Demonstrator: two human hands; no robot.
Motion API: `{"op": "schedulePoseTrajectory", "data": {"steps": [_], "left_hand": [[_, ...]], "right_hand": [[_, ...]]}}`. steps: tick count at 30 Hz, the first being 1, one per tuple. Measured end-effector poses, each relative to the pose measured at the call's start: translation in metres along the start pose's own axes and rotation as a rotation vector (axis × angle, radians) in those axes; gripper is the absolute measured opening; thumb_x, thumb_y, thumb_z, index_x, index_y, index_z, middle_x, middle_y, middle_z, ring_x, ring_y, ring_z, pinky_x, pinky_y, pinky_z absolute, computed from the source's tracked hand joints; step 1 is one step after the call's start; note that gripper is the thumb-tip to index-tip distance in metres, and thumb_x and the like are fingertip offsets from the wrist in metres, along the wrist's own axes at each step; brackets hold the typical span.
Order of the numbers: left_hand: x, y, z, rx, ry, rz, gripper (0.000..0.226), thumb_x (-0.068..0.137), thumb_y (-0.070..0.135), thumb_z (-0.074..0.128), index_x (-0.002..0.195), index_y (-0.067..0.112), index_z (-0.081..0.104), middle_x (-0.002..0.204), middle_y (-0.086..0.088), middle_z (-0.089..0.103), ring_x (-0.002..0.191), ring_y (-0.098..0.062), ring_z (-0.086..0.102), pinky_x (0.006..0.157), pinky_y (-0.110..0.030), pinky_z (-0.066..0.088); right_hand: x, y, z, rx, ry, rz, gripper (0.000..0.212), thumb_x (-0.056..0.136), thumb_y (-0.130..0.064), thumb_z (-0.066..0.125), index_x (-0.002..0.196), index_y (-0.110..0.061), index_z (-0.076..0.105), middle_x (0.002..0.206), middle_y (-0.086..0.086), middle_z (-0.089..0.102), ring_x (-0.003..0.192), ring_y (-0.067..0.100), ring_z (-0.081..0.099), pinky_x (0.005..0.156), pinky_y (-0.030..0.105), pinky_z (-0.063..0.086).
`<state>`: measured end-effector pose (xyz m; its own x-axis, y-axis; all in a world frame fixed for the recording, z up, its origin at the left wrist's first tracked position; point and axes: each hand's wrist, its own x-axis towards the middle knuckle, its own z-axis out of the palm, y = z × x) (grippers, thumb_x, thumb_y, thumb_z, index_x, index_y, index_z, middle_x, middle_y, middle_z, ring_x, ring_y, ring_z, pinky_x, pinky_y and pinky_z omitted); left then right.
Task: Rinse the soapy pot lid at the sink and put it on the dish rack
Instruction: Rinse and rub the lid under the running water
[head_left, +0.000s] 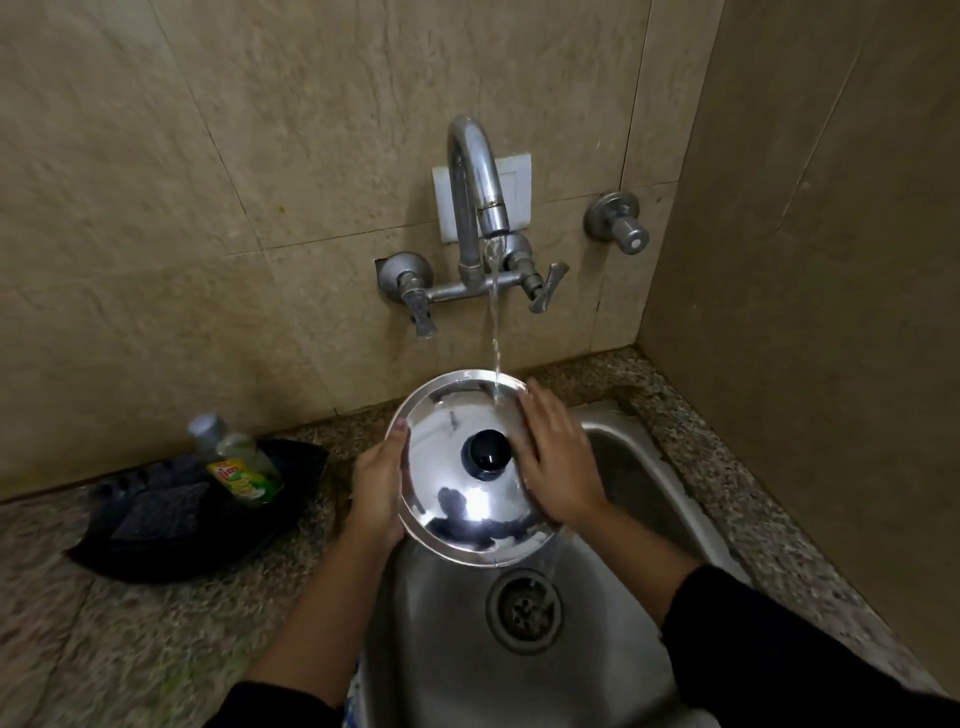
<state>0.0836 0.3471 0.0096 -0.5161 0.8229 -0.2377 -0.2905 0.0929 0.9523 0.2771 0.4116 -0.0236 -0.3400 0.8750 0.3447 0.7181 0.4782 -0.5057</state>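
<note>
- The left hand (376, 486) is cupping the left rim of the pot lid (470, 467) from outside, its grip clenched on the edge with a fingertip curling over the top
- The right hand (558, 457) is lying flat and released on the lid's domed right side, just beside the black knob (487, 453), rubbing rather than holding
- The lid is tilting over the sink (644, 499), directly below the tap (475, 182), knob side facing up
- The water stream (494, 322) from the tap is striking the lid's far rim, and a sheet of water is running off the near edge toward the drain (523, 610)
- No suds are showing on the shiny top; the underside is hidden, so I cannot tell if soap is remaining there
- Risk: only one hand is actually gripping wet, slick steel, so the lid could be slipping down into the basin if that edge hold loosens
- Risk: the stream is hitting a tilted dome, so spray could be bouncing onto the speckled stone tabletop (156, 634) left of the sink
- Left of the sink, a black tray (156, 540) is sitting on the tabletop, carrying a dish soap bottle (244, 465); whether it is serving as the rack I cannot tell
- Beige wall tiles (156, 208) are rising behind the tap, and a side wall is closing in right of the sink
</note>
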Motion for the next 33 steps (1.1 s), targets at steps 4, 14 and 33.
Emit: {"op": "schedulePoseTrajectory", "data": {"steps": [4,14,33], "left_hand": [[-0.003,-0.015,0.012,-0.036,0.189,-0.062,0.033,0.090,0.040,0.058,0.073,0.013,0.067,0.078,-0.013,0.069,0.076,-0.031,0.066,0.082,-0.048,0.054],[-0.027,-0.006,0.065,-0.026,0.278,0.149,0.028,0.097,0.034,0.046,0.081,0.020,0.065,0.078,0.002,0.068,0.080,-0.023,0.067,0.078,-0.035,0.054],[-0.019,0.008,0.033,-0.026,0.107,-0.382,0.027,0.099,0.010,0.040,0.116,-0.004,0.057,0.078,-0.014,0.062,0.064,-0.027,0.059,0.061,-0.038,0.049]], "right_hand": [[-0.038,-0.025,0.017,-0.107,-0.118,0.020,0.087,0.089,-0.071,0.019,0.155,-0.016,0.003,0.162,0.000,-0.004,0.149,0.015,-0.009,0.121,0.038,-0.002],[0.029,-0.052,0.015,0.109,0.319,0.522,0.057,0.077,-0.068,0.056,0.114,-0.025,0.057,0.123,0.006,0.052,0.117,0.026,0.045,0.097,0.041,0.035],[-0.046,-0.012,-0.021,-0.029,-0.369,-0.276,0.080,0.078,-0.063,0.061,0.147,-0.042,0.028,0.163,0.006,0.000,0.146,0.018,0.006,0.117,0.041,0.011]]}}
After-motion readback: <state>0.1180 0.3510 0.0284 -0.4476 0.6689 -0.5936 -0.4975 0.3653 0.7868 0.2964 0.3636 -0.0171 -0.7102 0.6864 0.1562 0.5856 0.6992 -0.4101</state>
